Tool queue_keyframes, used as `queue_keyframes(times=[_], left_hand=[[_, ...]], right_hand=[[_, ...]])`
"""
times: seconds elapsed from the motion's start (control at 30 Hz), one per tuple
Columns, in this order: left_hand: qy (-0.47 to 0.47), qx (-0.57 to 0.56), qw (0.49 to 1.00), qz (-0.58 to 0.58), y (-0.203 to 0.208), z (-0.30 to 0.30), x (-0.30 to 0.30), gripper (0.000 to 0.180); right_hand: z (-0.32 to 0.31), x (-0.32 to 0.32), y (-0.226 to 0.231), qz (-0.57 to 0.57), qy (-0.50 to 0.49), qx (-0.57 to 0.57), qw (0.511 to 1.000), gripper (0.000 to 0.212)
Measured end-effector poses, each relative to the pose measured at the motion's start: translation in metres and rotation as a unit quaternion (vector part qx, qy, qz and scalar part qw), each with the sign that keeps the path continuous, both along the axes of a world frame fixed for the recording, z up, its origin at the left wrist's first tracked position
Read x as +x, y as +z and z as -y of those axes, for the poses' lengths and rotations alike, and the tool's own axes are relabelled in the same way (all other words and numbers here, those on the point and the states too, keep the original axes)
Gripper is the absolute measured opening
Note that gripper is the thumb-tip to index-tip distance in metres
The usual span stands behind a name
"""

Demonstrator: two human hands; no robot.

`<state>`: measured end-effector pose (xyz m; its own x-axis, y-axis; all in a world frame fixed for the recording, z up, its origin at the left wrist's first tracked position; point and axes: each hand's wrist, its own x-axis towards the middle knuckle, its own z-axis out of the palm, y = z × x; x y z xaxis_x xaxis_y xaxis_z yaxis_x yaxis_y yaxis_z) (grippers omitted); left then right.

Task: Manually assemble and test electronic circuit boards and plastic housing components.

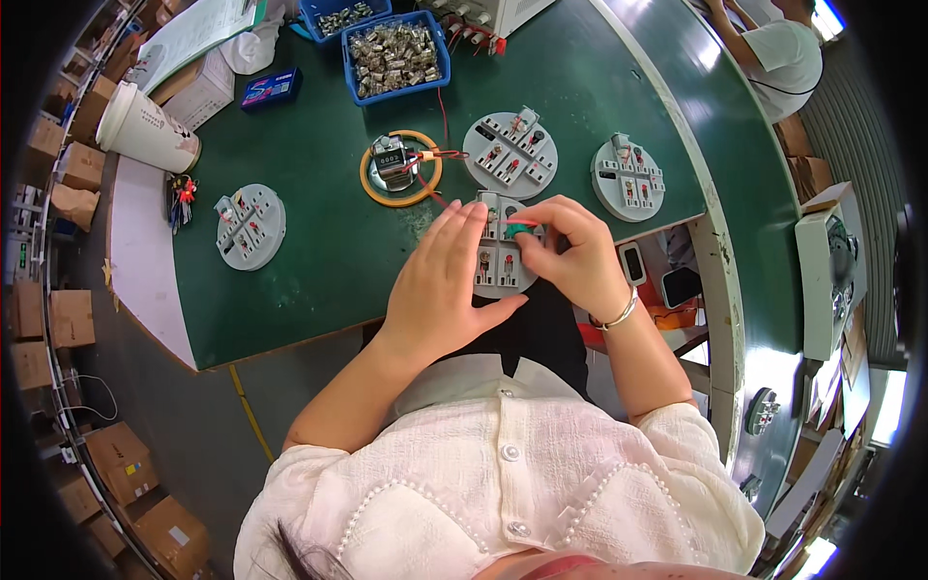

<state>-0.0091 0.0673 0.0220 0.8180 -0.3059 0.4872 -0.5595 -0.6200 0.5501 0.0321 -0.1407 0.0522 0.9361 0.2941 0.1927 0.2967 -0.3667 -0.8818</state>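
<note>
A round grey disc (498, 278) with small red and metal parts on it lies at the table's near edge, between my hands. My left hand (435, 275) rests along its left side, fingers stretched out together and thumb apart. Over the disc's upper right, my right hand (578, 253) pinches a small green piece (518, 230) between thumb and fingers. A thin red wire runs beside this piece; its exact joint is hidden. Just beyond stands a similar disc (510, 155). A small counter (391, 162) with red wires sits inside a yellow ring (368, 186).
More grey discs lie at the right (628, 177) and left (251, 227). A blue bin (449, 70) of small metal parts stands at the back, near a white device (517, 14). A paper cup (145, 130) is far left. Another person (778, 58) works at upper right.
</note>
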Motion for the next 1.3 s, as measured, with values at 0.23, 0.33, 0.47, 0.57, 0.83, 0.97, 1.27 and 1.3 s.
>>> queue_keyframes(times=[0.23,0.33,0.47,0.57,0.83,0.97,1.27,1.3], left_hand=[[0.012,0.010,1.000,0.014,0.004,0.002,0.000,0.109],[0.012,0.005,1.000,-0.006,0.005,0.001,0.002,0.111],[0.013,0.001,1.000,0.000,0.003,0.000,0.001,0.113],[0.013,0.003,1.000,0.018,0.001,0.001,0.001,0.113],[0.008,0.012,1.000,-0.009,0.005,0.003,-0.005,0.113],[0.010,0.014,1.000,-0.003,0.004,0.003,-0.007,0.117],[0.002,0.013,1.000,-0.006,-0.002,-0.001,0.001,0.109],[0.004,0.015,1.000,-0.006,-0.002,-0.001,0.004,0.107]], right_hand=[[-0.005,-0.002,0.002,0.156,0.019,-0.121,0.980,0.023],[-0.004,0.003,0.006,0.167,0.032,-0.139,0.976,0.023],[-0.012,0.007,0.009,0.167,0.028,-0.131,0.977,0.024],[-0.022,0.006,0.007,0.180,0.001,-0.077,0.981,0.025],[-0.020,-0.001,0.008,0.183,0.026,-0.145,0.972,0.024],[-0.023,-0.001,0.011,0.200,0.033,-0.181,0.962,0.023],[-0.020,-0.030,0.014,0.111,0.040,-0.092,0.989,0.026],[-0.021,-0.031,0.009,0.136,0.039,-0.106,0.984,0.027]])
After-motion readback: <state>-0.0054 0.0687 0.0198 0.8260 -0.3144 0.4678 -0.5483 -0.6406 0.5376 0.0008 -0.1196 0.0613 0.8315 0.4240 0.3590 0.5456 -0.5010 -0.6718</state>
